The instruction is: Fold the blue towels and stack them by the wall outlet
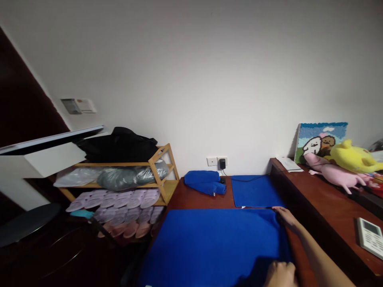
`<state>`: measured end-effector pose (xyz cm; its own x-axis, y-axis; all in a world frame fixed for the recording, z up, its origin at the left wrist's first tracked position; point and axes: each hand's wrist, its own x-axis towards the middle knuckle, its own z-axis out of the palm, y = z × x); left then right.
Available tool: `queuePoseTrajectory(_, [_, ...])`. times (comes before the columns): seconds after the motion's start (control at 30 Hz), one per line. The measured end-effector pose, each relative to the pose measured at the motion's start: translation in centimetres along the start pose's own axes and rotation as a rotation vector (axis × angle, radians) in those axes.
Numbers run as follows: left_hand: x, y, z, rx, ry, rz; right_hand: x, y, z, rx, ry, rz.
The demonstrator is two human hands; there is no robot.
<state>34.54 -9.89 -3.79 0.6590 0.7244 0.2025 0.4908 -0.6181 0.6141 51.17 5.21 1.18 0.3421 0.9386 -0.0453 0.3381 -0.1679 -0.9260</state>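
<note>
Big blue towel (215,243) is spread out on the reddish-brown table (200,202), just in front of a smaller blue cloth (255,191), and the right hand (286,217) looks to be pinching its far right corner. Left hand (281,274) is curled by the near right side, fingertips hidden, so can't tell if it's gripping; I'd keep that edge straight and smooth the corner creases.
</note>
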Motion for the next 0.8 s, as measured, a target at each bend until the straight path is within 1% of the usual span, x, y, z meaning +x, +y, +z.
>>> queuePoseTrajectory(0.07, [-1.9, -0.6, -3.4, -0.024, 0.009, -0.252, -0.7, -2.3, 0.5, 0.007, -0.124, 0.013])
queuePoseTrajectory(0.1, [-3.1, -0.9, -5.5, -0.062, 0.024, -0.354, -0.9, -3.6, 1.0, 0.007, -0.178, 0.009])
queuePoseTrajectory(0.13, [-4.3, -1.4, -7.7, -0.116, 0.048, -0.415, -1.0, -5.0, 1.7, 0.005, -0.227, -0.002])
queuePoseTrajectory(0.23, [-8.6, -3.3, -14.6, -0.256, 0.17, -0.531, -1.1, -9.7, 4.8, -0.001, -0.338, -0.079])
queuePoseTrajectory(0.33, [-13.5, -5.5, -20.8, -0.363, 0.317, -0.582, -1.1, -14.6, 9.4, -0.004, -0.415, -0.201])
queuePoseTrajectory(0.4, [-17.1, -6.8, -24.2, -0.433, 0.402, -0.595, -1.5, -17.8, 13.3, -0.018, -0.463, -0.293])
queuePoseTrajectory(0.47, [-20.7, -7.8, -27.3, -0.479, 0.474, -0.592, -2.1, -20.7, 17.8, -0.051, -0.505, -0.393])
queuePoseTrajectory(0.53, [-24.1, -8.9, -30.1, -0.477, 0.528, -0.595, -2.9, -23.4, 22.8, -0.102, -0.537, -0.493])
queuePoseTrajectory(0.6, [-27.3, -10.3, -32.6, -0.439, 0.555, -0.617, -3.9, -25.6, 28.1, -0.161, -0.559, -0.584])
queuePoseTrajectory(0.7, [-31.5, -13.5, -35.1, -0.292, 0.618, -0.697, -5.3, -27.7, 36.2, -0.26, -0.587, -0.685])
queuePoseTrajectory(0.77, [-33.8, -16.2, -35.8, -0.141, 0.682, -0.763, -6.3, -27.9, 41.1, -0.329, -0.611, -0.718])
queuePoseTrajectory(0.8, [-34.8, -17.7, -35.8, -0.063, 0.707, -0.795, -6.7, -27.7, 43.4, -0.363, -0.626, -0.724])
